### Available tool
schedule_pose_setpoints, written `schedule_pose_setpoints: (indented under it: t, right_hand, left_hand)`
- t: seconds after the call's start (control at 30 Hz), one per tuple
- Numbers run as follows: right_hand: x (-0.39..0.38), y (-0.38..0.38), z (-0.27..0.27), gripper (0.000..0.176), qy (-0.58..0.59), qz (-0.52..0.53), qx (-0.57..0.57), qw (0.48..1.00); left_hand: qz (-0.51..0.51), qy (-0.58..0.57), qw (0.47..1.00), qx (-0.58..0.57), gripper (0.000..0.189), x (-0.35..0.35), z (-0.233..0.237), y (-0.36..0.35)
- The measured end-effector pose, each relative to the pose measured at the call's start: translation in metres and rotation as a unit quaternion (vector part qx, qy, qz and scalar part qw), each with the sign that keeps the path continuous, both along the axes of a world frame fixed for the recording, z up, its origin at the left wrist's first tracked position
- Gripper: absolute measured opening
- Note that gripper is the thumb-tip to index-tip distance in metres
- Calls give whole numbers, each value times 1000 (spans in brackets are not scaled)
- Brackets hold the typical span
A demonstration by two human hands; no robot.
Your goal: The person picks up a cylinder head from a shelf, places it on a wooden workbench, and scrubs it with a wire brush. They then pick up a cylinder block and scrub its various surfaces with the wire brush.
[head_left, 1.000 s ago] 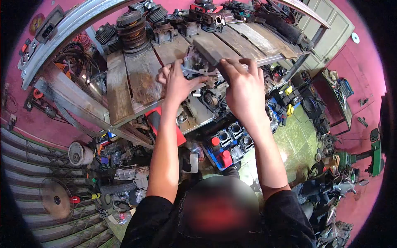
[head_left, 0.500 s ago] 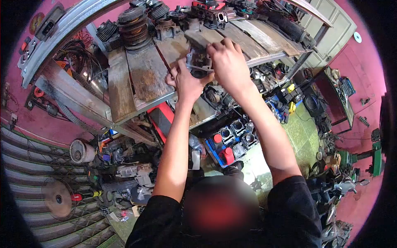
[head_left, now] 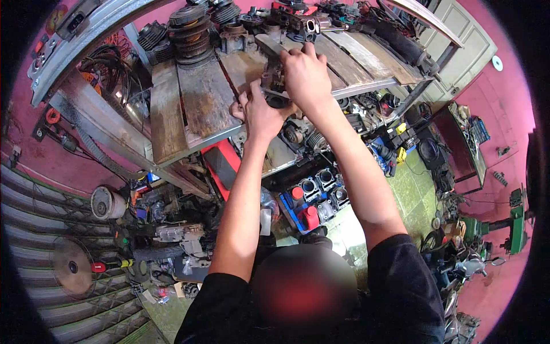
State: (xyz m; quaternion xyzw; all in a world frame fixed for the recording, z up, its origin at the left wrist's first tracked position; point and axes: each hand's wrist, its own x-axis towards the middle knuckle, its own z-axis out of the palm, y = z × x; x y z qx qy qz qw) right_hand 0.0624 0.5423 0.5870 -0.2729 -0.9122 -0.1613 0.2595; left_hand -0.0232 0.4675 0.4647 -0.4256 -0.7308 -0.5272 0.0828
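A metal engine part (head_left: 274, 80) with a dark round opening at its lower side sits at the front edge of the wooden bench (head_left: 209, 106). My left hand (head_left: 262, 114) is closed around its near left side, with the thumb reaching right below the opening. Over the part's right side is my right hand (head_left: 306, 80), its fingers curled down and closed. A flat grey-brown slab (head_left: 267, 45) juts out to the left by those fingers. Whether my right hand grips the slab or the engine part is hidden by the knuckles.
Stacked finned cylinders (head_left: 190, 37) and other engine parts stand along the bench's back. Below, a blue tray (head_left: 291, 212) holds cylinder blocks and red pieces. Engine parts crowd a lower shelf. A fan (head_left: 73, 266) stands at lower left, a green machine (head_left: 515, 223) at right.
My right hand has shifted left and slightly up, and the slab beside it has also moved left. My left hand stays on the engine part. The whole view has shifted slightly.
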Motion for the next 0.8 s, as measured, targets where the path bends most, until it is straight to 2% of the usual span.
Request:
schedule_pose_setpoints:
  t: [0.03, 0.13, 0.2, 0.23, 0.33, 0.4, 0.5, 0.53, 0.63, 0.7, 0.8]
  right_hand:
    - [10, -6, -1, 37, -13, -1, -2, 1000]
    - [59, -32, -14, 41, 33, 45, 20, 998]
    - [89, -49, -17, 61, 32, 6, -13, 999]
    - [102, -51, -12, 72, 49, 20, -82, 995]
    - [115, -47, -9, 68, 101, -9, -57, 993]
    - [112, -40, -13, 63, 50, -19, -51, 997]
    - [79, -28, -25, 49, 45, -65, -14, 997]
    - [65, -18, -24, 54, 46, -79, 22, 996]
    - [47, 2, -2, 47, -4, -73, -19, 997]
    - [48, 3, 4, 35, -43, -50, 15, 998]
    - [75, -17, -10, 36, -18, -1, 52, 998]
  left_hand:
    - [6, -1, 1000, -12, 109, 0, 0, -1]
    - [7, -6, 1000, -18, 107, 3, 6, -6]
    - [1, -10, 1000, -11, 106, 5, 9, -7]
    - [13, -16, 999, -25, 105, 5, 10, -7]
    - [29, -14, 998, -52, 104, 6, 12, -8]
    - [-2, -35, 999, -26, 104, 0, 8, -8]
    - [-10, -21, 999, -31, 106, -7, 1, -3]
    - [-5, -15, 999, -33, 107, -7, 1, -3]
    - [-3, -12, 999, -44, 109, 0, 6, -2]
    - [7, -18, 999, -44, 109, 3, 10, -1]
    - [18, -27, 999, -43, 112, 7, 12, 0]
